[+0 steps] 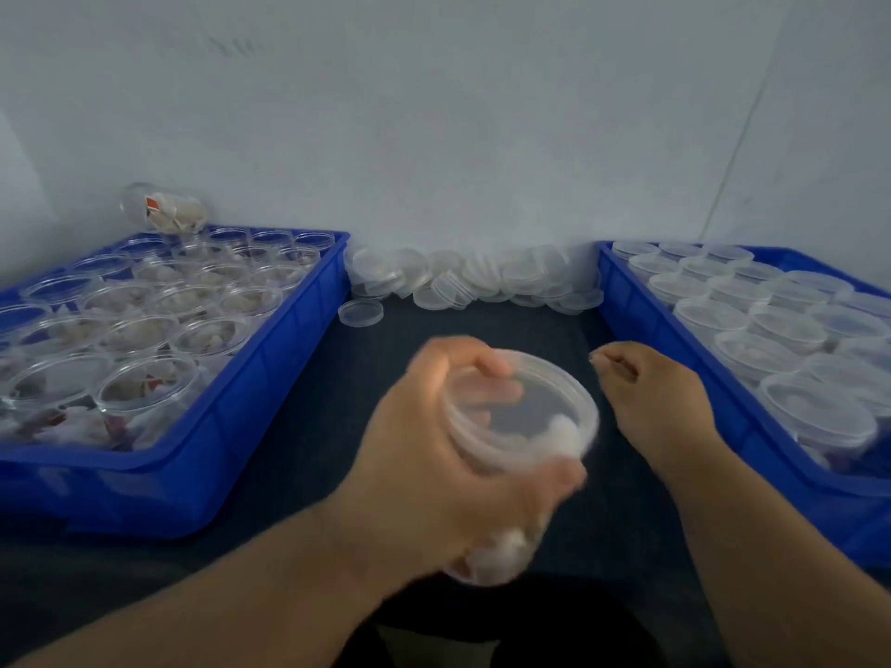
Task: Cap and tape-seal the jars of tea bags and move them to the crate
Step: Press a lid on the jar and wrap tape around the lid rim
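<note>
The capped jar [523,419] sits tilted, wrapped inside the left grip [434,455].

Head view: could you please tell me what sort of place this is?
Probably a hand-packing station: the left crate of open jars, the right crate of capped jars, and a pile of loose lids between them.

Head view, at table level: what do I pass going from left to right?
In order: left blue crate of uncapped jars → left hand gripping a capped jar → right hand, fingers curled → right blue crate of lidded jars.
</note>
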{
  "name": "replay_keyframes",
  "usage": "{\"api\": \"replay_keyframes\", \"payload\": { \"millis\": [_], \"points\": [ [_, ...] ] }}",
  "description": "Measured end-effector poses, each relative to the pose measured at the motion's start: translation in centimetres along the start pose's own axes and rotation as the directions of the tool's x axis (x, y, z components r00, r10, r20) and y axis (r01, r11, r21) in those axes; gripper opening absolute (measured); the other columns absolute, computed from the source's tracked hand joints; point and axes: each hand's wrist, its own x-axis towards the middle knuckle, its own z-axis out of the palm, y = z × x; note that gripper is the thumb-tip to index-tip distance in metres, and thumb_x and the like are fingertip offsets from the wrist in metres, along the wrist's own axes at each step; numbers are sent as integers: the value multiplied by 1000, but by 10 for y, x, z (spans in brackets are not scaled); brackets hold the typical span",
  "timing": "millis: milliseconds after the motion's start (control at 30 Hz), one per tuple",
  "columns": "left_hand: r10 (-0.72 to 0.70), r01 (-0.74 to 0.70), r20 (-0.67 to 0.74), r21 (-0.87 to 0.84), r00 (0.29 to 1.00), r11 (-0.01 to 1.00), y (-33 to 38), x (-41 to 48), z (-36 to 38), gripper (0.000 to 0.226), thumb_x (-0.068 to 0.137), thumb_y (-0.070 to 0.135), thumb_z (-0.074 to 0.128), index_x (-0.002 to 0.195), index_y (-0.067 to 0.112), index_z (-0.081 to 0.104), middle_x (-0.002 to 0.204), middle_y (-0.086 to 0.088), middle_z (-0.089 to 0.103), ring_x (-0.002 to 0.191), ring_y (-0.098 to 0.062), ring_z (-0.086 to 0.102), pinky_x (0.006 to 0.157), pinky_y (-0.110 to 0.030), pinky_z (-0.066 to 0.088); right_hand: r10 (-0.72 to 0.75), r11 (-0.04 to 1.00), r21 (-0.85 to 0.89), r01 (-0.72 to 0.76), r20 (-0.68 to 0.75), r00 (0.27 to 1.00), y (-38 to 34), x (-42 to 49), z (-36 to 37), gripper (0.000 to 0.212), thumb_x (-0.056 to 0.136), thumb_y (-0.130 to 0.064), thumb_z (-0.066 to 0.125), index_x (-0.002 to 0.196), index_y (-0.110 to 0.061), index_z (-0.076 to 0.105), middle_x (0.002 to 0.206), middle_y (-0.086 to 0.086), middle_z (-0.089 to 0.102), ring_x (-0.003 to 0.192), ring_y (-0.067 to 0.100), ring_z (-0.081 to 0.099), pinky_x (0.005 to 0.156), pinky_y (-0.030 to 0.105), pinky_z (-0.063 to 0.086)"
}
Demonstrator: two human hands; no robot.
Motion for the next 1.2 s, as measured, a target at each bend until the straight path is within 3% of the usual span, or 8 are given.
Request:
{"api": "replay_keyframes", "payload": {
  "millis": [100, 233, 400, 500, 600, 733, 900, 1200],
  "points": [
    [-150, 108, -127, -294, 980, 950, -16, 13, -24, 49, 45, 61, 83, 89, 55, 61, 97, 19, 72, 85, -7, 74, 68, -22, 58, -176, 968, -150, 201, 165, 970, 3, -13, 27, 41, 96, -56, 39, 135, -47, 45, 96, -17, 59, 77, -3, 53, 65, 19, 39],
    [-320, 238, -49, -564, 946, 791, -31, 17, -32, 70, 37, 62, 95, 97, 34, 69, 91, -4, 74, 80, -27, 76, 69, -38, 60, -244, 856, -356, 374, 360, 901, 13, -27, 61, 81, 94, -65, 34, 149, -44, -21, 126, -10, 55, 113, 8, 53, 98, 32, 43],
    [-400, 310, -36, -570, 916, 761, -34, 14, -35, 84, 41, 65, 92, 107, 22, 64, 89, -6, 72, 80, -26, 74, 71, -39, 59, -200, 661, -584, 471, 468, 861, 14, -34, 68, 75, 95, -67, 25, 157, -33, -3, 155, -5, 34, 142, 16, 30, 119, 39, 15],
    [-396, 314, -20, -571, 918, 758, -33, 13, -36, 82, 50, 66, 86, 113, 20, 60, 87, -4, 74, 79, -25, 75, 69, -37, 59, -233, 953, -131, 275, 271, 934, -23, -38, 39, 67, 88, -73, 36, 148, -44, 31, 138, -19, 52, 129, 5, 48, 107, 31, 41],
    [-409, 349, -10, -501, 913, 792, -30, 11, -30, 81, 54, 76, 78, 118, 30, 58, 91, 1, 77, 83, -23, 77, 68, -34, 61, -338, 786, 584, 203, 131, 932, -72, -55, -4, 65, 67, -90, 44, 125, -62, 47, 121, -30, 60, 110, -9, 59, 71, 1, 47],
    [-353, 330, 30, -437, 935, 837, -28, 5, -19, 97, 50, 87, 75, 134, 43, 49, 110, 8, 75, 97, -20, 76, 81, -40, 61, -579, 731, 613, 298, 327, 747, -102, -69, -23, 58, 75, -75, 61, 129, -55, 52, 129, -29, 56, 117, -8, 56, 86, 6, 47],
    [-261, 309, 165, -509, 951, 803, -31, -4, -22, 95, 52, 78, 84, 136, 54, 46, 125, 5, 71, 110, -26, 72, 87, -36, 61, -584, 570, 821, -14, 417, 697, -86, -69, -16, 60, 65, -39, 87, 118, -15, 72, 130, 0, 65, 113, 24, 66, 85, 30, 56],
    [-123, 294, 352, -486, 928, 823, -35, -9, -36, 111, 62, 72, 82, 154, 35, 32, 141, -4, 62, 127, -29, 62, 102, -42, 51, -755, 426, 902, -72, 398, 522, -59, -74, -12, 52, 83, -13, 73, 128, 6, 55, 149, 18, 44, 138, 39, 41, 108, 52, 39]
  ]
}}
